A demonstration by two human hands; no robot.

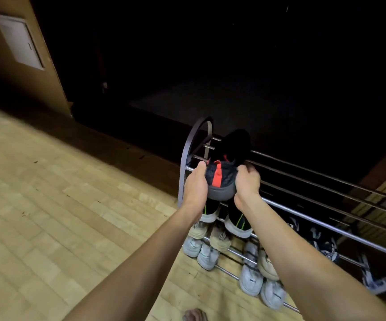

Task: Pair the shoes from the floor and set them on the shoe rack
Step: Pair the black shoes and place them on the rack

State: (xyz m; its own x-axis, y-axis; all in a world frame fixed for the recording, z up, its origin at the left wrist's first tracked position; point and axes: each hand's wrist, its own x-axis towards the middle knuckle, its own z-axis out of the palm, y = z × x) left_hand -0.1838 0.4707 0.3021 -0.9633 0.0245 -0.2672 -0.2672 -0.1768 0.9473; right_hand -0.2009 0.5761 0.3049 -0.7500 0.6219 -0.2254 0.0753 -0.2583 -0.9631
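The fingers of the left hand curl round the near left side of a dark knit shoe, thumb on the heel edge. The right hand mirrors it on the other side, its fingers folded over the collar. Both hands grip the shoe by its heel end, where an orange pull strip runs down the back. The toe points away and rests on or just above the top tier of the shoe rack, near the rack's left end; I cannot tell whether the sole already bears on the bars.

The shoe looks light, with a soft upper that would give under a squeeze and a firmer grey heel cup. The heel and collar are therefore the sound places to hold, as now. The thin round bars are smooth and spaced apart, so a shoe set askew could tip between them; it probably wants laying flat across two bars.

Below the held shoe, on the rack's next tier, sit two black shoes with green stripes. Lower again come a beige pair and pale grey pairs. The wooden floor spreads left of the rack. Beyond the rack, everything is too dark to read.
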